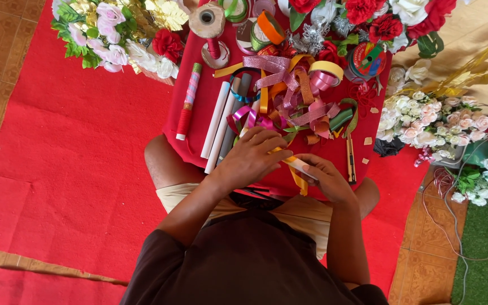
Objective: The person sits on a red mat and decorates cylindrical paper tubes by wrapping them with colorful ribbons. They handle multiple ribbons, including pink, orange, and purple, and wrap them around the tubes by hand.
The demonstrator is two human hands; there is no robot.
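Yellow ribbon [296, 169] runs between your two hands at the near edge of the small red-covered table [368, 121]. Your left hand [251, 158] is closed over one end of it, fingers curled down and pinching the strip. Your right hand [326, 176] grips the other end between thumb and fingers, and a short tail of the ribbon hangs down below it toward your lap.

Just beyond your hands, in the middle of the table, lies a tangled heap of loose ribbons [292, 96] in glittery pink, magenta, orange and green. Three pale paper rolls [221, 124] lie side by side toward the left edge, their near ends close to your left hand. A red-and-pink wrapped stick [188, 104] lies beside them at the left edge. A yellow tape roll [326, 69] sits behind the heap, and more ribbon spools [266, 29] stand along the far edge.

Artificial flower bunches surround the table: pink and white ones [108, 34] at the far left corner, red ones [377, 17] at the far right, and small cream roses [436, 121] on the floor off the right edge.
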